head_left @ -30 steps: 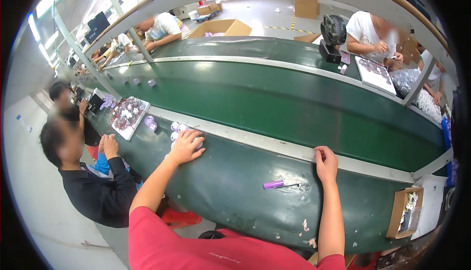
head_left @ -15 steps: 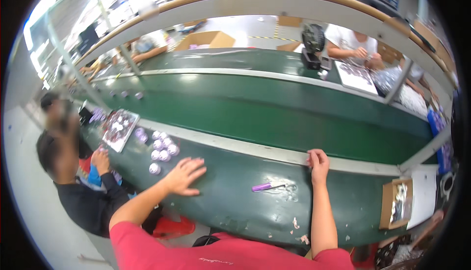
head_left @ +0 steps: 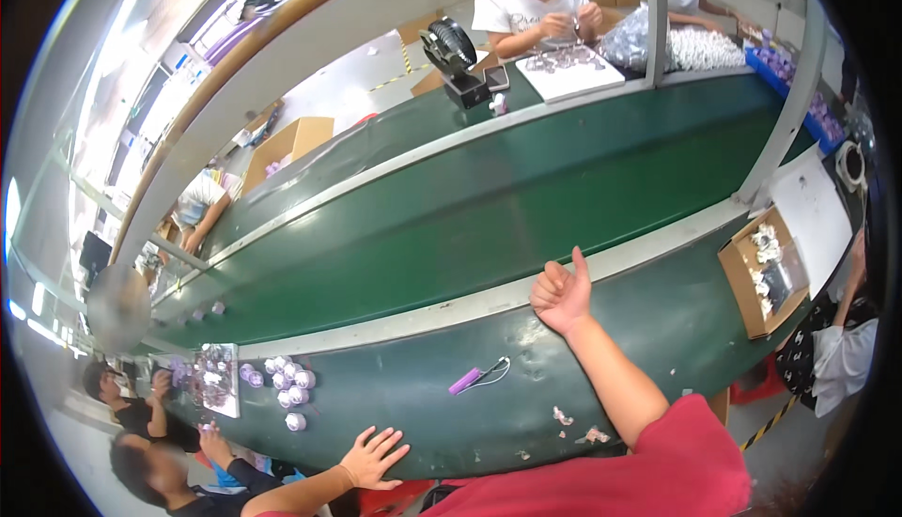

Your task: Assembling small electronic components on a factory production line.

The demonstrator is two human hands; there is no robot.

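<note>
My left hand (head_left: 374, 456) lies with fingers spread on the green worktop near its front edge and holds nothing. My right hand (head_left: 561, 296) is by the pale rail (head_left: 451, 311), fingers curled toward the palm and thumb stretched up; nothing shows in it. Between the hands lies a small purple stick-shaped piece (head_left: 463, 382) with a thin pale loop at one end. Left of it, beyond my left hand, sits a cluster of round purple-and-white pieces (head_left: 291, 381), with one piece (head_left: 295, 421) a little apart.
Behind the rail runs a green conveyor belt (head_left: 489, 207). A cardboard box of white-wrapped parts (head_left: 757, 320) stands at the right. Scraps (head_left: 592, 435) lie near the front edge. Co-workers sit at the left and across the belt, where a black fan (head_left: 451, 52) stands.
The view has swung right and tilted. My right hand has turned, its thumb now stretched up. My left hand rests nearer the front edge, farther from the round pieces.
</note>
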